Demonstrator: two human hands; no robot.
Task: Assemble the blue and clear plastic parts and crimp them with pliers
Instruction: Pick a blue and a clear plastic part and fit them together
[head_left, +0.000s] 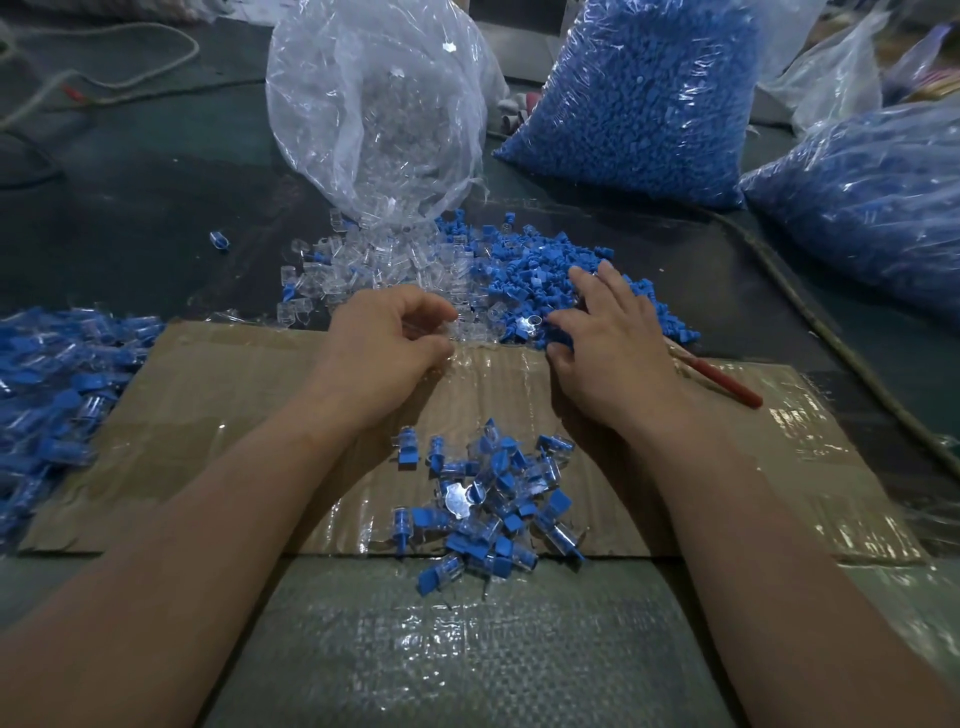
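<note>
A heap of loose clear parts (363, 265) spills from an open clear bag, beside a heap of loose blue parts (524, 270). My left hand (387, 343) is curled at the near edge of the clear heap, its fingertips pinched on a clear part. My right hand (608, 332) lies flat with spread fingers on the blue heap; whether it grips a piece is hidden. A small pile of joined blue-and-clear pieces (493, 504) lies on the cardboard sheet (218, 415) between my forearms. The red-handled pliers (722, 382) rest on the cardboard just right of my right hand.
The clear bag (374, 104) stands behind the heaps. Two full bags of blue parts (644, 98) (872, 202) stand at the back right. A larger pile of joined pieces (57, 395) lies at the left edge. A hose (810, 317) runs along the right.
</note>
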